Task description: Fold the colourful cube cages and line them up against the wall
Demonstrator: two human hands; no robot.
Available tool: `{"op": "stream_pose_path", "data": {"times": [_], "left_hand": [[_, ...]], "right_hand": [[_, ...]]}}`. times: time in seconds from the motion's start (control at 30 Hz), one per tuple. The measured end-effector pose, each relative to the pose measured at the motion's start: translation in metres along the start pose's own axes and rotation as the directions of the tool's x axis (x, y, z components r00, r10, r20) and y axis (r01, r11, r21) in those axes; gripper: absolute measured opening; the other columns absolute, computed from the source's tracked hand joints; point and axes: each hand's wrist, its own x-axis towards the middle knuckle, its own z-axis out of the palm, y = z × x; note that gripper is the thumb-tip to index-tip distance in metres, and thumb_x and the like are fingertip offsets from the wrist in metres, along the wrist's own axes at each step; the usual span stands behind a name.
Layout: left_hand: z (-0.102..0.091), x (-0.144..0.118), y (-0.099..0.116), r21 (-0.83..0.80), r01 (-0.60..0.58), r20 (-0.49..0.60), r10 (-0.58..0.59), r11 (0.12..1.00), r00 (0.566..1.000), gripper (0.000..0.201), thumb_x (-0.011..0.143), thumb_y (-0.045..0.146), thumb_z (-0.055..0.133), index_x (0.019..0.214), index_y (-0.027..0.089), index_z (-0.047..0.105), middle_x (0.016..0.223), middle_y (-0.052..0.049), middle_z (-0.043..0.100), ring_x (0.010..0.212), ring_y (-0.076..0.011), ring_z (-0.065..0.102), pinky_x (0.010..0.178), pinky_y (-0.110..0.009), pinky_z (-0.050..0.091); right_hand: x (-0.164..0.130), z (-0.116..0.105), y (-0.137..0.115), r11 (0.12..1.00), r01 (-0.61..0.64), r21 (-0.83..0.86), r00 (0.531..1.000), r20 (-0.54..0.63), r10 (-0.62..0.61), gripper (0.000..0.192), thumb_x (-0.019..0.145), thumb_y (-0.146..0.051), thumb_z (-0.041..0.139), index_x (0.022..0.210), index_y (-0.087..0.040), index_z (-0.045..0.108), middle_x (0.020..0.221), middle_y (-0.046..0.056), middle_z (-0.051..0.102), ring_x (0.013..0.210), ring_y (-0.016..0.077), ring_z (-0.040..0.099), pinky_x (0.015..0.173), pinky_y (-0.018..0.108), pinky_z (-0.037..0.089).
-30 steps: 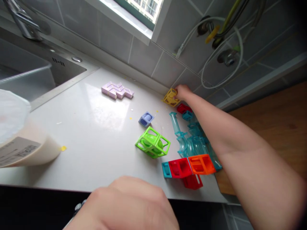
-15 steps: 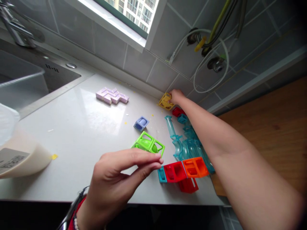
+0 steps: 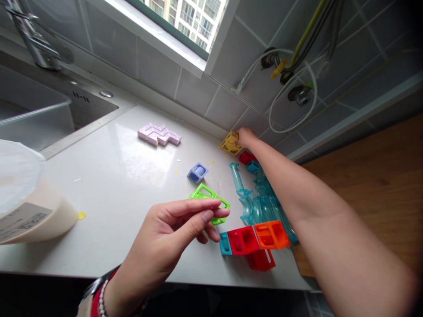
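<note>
L hand point(image 3: 175, 231): fingers partly spread, thumb near index, in front of green block point(image 3: 196, 193). 0.5 s ago, thumb and index tips were pressed together; now the lower fingers show below the thumb. 1.0 s ago the same hand was a blur low at the ctr. front edge, w/ green block in full view. From where I stand, contact btwn hand and block: cannot tell. Bracelet point(image 3: 102, 298) on L wrist.

R hand point(image 3: 246, 136): fingers closed on R side of yellow block point(image 3: 230, 143), far corner, by the wall. Pos. unchanged vs. both earlier frames; some fingers hidden.

Adjacent: small red block point(image 3: 247, 157) w/ teal piece point(image 3: 253, 167), just below R wrist. Clear teal parts point(image 3: 259, 209) lie alongside R forearm, partly hidden by it. Nearer the front edge, orange block point(image 3: 271, 234) adjoins red block point(image 3: 243, 240); layout as before. Violet-blue block point(image 3: 197, 172) sits just behind green block.

Outer: lilac zigzag piece point(image 3: 159, 135) flat on countertop point(image 3: 109, 207), well apart; lidded tub point(image 3: 23, 193) at far L, fuller in view than 0.5 s ago.
</note>
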Motion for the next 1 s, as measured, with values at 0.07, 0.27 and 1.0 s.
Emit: {"op": "stream_pose_path", "data": {"times": [0.07,0.27,1.0], "left_hand": [[0.001,0.0,0.0,0.032,-0.005,-0.007,0.005,0.999,1.0,0.018,0.093,0.023,0.07,0.107,0.02,0.081,0.097,-0.009,0.081,0.068,-0.0157,0.075,0.06,-0.022,0.061],[0.002,-0.004,-0.001,0.316,-0.133,-0.057,0.159,0.94,0.986,0.014,0.09,0.022,0.073,0.101,0.022,0.082,0.092,-0.004,0.082,0.075,-0.0161,0.076,0.07,-0.022,0.063],[-0.006,0.001,-0.004,0.495,-0.526,0.505,0.264,0.692,0.822,0.033,0.089,0.002,0.055,0.098,0.024,0.077,0.098,-0.004,0.078,0.087,-0.0157,0.073,0.081,-0.024,0.057]], "right_hand": [[0.001,0.001,0.0,1.0,0.003,-0.002,1.0,-0.002,-0.003,0.056,0.074,-0.032,0.085,0.125,-0.017,0.07,0.117,0.015,0.073,0.106,0.0303,0.071,0.091,0.038,0.056],[0.001,0.001,0.001,1.0,0.0,-0.004,1.0,0.0,0.0,0.056,0.074,-0.033,0.084,0.126,-0.018,0.069,0.119,0.015,0.072,0.109,0.0302,0.07,0.092,0.038,0.055],[-0.008,-0.005,-0.004,0.999,-0.008,0.044,1.0,0.014,0.008,0.048,0.077,-0.031,0.082,0.123,-0.02,0.07,0.12,0.016,0.072,0.113,0.0328,0.068,0.097,0.041,0.053]]}}
